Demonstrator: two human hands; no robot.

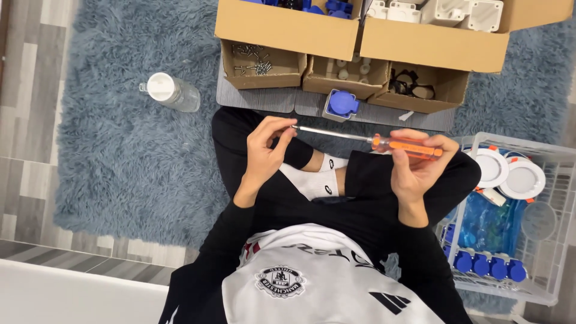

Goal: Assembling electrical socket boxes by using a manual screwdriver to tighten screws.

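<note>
Two hands share an orange-handled screwdriver: the right hand is wrapped around its handle, the left hand pinches its tip above a blue rug.

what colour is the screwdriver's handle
Translucent orange; the screwdriver handle shows best in the head view, in the right hand.

Two large open brown cardboard boxes stand at twelve o'clock; three small open brown cardboard boxes sit just before them.

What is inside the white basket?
The white basket holds round white discs, blue caps and a blue plastic bag. Whatever lies under the bag is hidden.
</note>
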